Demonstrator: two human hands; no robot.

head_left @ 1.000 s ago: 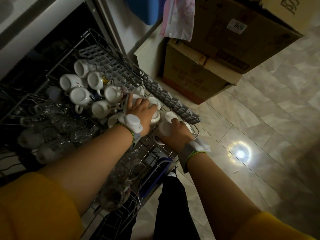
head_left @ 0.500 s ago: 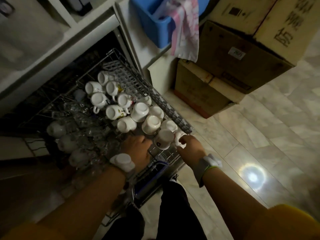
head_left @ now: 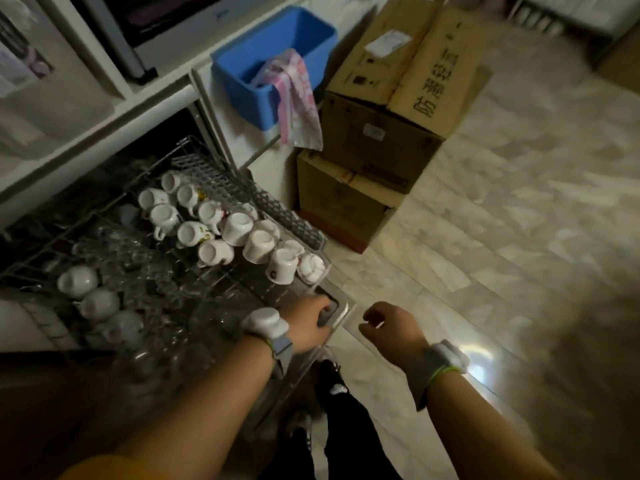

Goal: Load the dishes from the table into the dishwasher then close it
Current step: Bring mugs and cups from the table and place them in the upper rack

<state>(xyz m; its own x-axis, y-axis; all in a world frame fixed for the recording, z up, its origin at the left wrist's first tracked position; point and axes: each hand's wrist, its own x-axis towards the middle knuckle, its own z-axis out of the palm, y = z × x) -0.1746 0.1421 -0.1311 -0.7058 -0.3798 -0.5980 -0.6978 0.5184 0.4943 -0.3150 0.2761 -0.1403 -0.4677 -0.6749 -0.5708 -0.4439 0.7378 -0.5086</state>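
Both hands leave the cups: left hand [head_left: 308, 323] now curls its fingers over the rack [head_left: 332, 308] front edge, right hand [head_left: 391, 327] hangs loosely curled, empty. White cups [head_left: 256, 245] sit inverted in the pulled-out rack. Shove too hard and crowded cups could knock and chip.

The right side of the dishwasher rack [head_left: 194, 154] is packed with upturned white cups [head_left: 239, 228]; glasses [head_left: 145, 258] crowd the left. Open tiled floor [head_left: 502, 237] is left beside it, bounded by stacked cardboard boxes [head_left: 377, 133].
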